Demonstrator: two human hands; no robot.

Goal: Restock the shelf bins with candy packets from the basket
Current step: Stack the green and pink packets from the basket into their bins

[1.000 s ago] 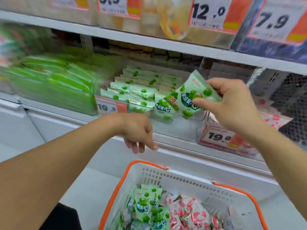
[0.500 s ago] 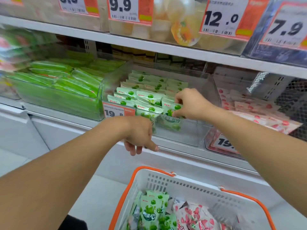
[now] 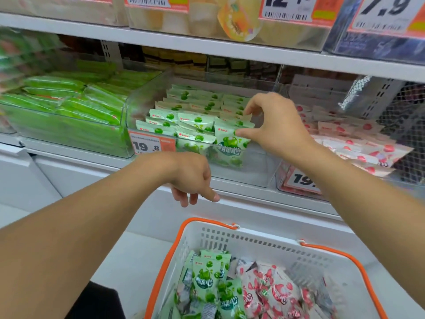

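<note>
Head view, looking forward and down at a shop shelf. Right hand (image 3: 277, 127) hovers over the front right corner of the clear middle bin (image 3: 253, 173), thumb and forefinger spread in a wide C with nothing between them; the thumb tip lies at, or just beside, the top edge of the front green candy packet (image 3: 230, 146), which stands upright against the bin's front wall. Whether thumb and packet actually touch cannot be told. Rows of like green packets (image 3: 195, 107) fill the bin behind it. Left hand (image 3: 193, 178) hangs below the bin's front edge, fingers loosely curled downward, holding nothing. White basket (image 3: 264, 245) with orange handles sits at the bottom of the view, containing green packets in the basket (image 3: 207, 279) on the left and red-and-white packets (image 3: 273, 291) on the right. Neighbouring bins hold long green wrappers (image 3: 69, 102) to the left and pink-spotted packets (image 3: 358, 143) to the right. Price tag (image 3: 151, 145) on the middle bin reads 19.8.
</note>
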